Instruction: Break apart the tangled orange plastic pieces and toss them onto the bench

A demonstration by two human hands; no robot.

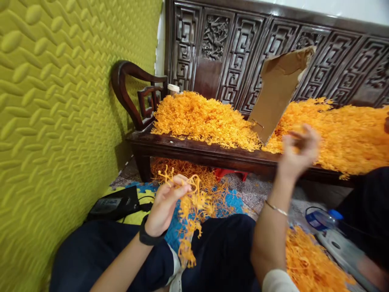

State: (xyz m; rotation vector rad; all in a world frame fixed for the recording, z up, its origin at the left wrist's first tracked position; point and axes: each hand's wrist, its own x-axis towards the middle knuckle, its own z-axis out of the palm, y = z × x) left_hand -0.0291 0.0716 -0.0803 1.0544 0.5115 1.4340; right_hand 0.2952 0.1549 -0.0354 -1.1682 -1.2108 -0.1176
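Observation:
My left hand, with a black band at the wrist, is closed on a thin, branching orange plastic runner. Its stems poke out above my fingers. Small orange plastic pieces hang below that hand, above my lap. My right hand is raised in front of the bench, near the right-hand heap of orange pieces. Motion smears its fingers, so I cannot see whether it holds anything. Another heap of orange pieces lies on the left part of the bench.
An upright cardboard sheet parts the heaps on the dark carved bench. Bare orange runners litter the floor. More orange pieces lie at lower right, near a plastic bottle and another person's dark-clothed leg. A yellow padded wall stands left.

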